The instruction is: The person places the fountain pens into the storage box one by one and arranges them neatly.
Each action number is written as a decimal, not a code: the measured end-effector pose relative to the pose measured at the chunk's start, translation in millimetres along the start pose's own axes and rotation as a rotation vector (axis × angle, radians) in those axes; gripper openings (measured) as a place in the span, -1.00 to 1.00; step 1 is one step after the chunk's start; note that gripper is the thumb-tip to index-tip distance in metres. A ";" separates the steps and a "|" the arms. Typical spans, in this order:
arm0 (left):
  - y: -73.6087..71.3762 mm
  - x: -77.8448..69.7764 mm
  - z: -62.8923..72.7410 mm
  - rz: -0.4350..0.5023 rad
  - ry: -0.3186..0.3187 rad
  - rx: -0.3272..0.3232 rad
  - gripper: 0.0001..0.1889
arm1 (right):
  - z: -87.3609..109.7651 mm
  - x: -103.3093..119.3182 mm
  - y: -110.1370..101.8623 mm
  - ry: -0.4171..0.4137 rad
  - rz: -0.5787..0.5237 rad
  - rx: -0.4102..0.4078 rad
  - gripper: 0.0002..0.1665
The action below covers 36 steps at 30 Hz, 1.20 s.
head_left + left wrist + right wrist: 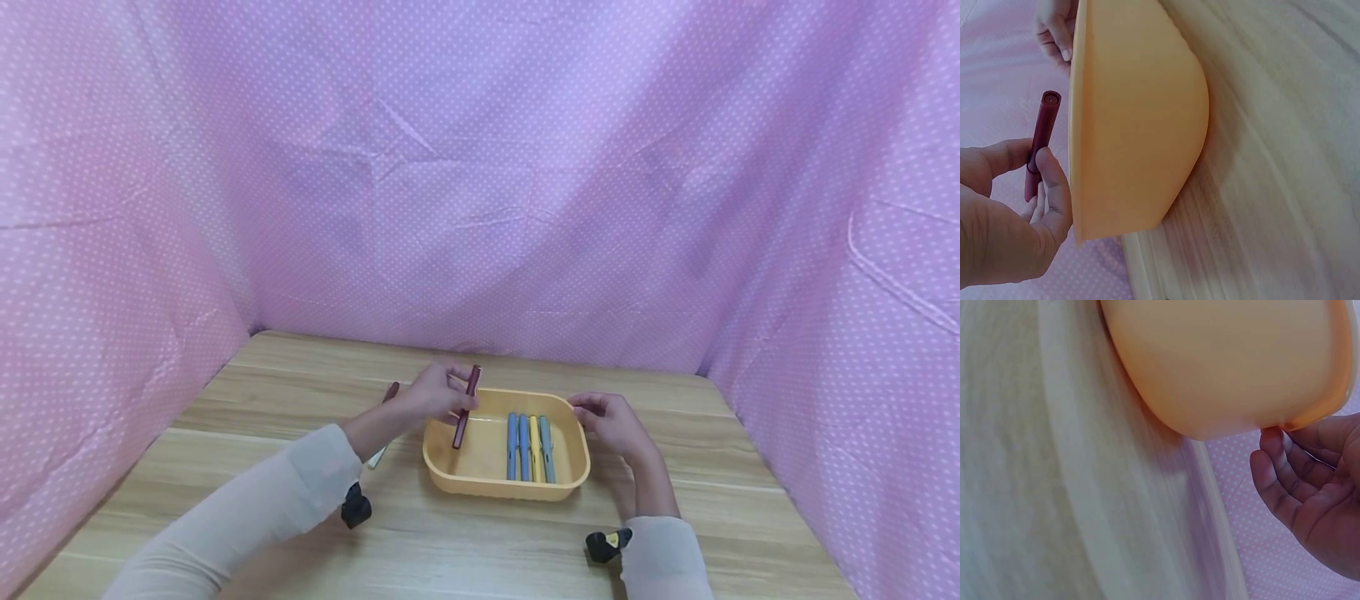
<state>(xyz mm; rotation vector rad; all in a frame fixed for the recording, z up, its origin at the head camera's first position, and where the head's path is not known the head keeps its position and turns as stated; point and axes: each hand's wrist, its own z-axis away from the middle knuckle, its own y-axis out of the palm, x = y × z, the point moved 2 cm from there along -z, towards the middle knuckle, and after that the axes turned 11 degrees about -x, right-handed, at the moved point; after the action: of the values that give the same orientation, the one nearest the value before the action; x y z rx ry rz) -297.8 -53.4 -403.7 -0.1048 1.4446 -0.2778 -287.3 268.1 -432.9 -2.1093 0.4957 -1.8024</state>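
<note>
In my left hand (442,392) I pinch a dark red pen (467,408) between thumb and fingers. It hangs tilted over the left part of a shallow yellow plastic tray (480,485). The left wrist view shows the pen (1041,140) end-on, beside the tray's wall (1141,119). My right hand (615,421) grips the tray's rim at its right end with the fingertips, the other fingers curled below the rim (1325,481). Inside the tray's right half, two blue pens (517,446), a yellow pen (536,450) and a grey-green pen (547,450) lie side by side.
Left of the tray, partly hidden by my left forearm, are a dark red pen-like end (392,392) and a white one (377,458) on the wooden table (450,542). Pink dotted cloth (480,208) encloses the table at the back and sides.
</note>
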 end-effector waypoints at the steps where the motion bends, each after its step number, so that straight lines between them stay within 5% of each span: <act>1: 1.3 0.8 0.3 -0.001 0.001 0.003 -0.45 | 0.1 0.0 0.1 0.002 0.001 0.000 -0.73; 27: 36.5 9.7 11.1 -0.034 -0.023 0.064 -0.39 | 0.4 -0.6 0.1 -0.019 0.022 0.004 -0.74; 36: 48.0 11.6 15.2 -0.114 0.007 0.039 -0.44 | -1.9 -2.8 -1.2 -0.037 0.022 0.003 -0.74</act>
<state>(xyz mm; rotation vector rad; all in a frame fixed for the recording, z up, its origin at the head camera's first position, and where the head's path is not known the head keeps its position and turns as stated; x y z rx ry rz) -275.7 -11.5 -424.4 -0.1549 1.4417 -0.4001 -289.5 270.5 -434.5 -2.1228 0.5045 -1.7471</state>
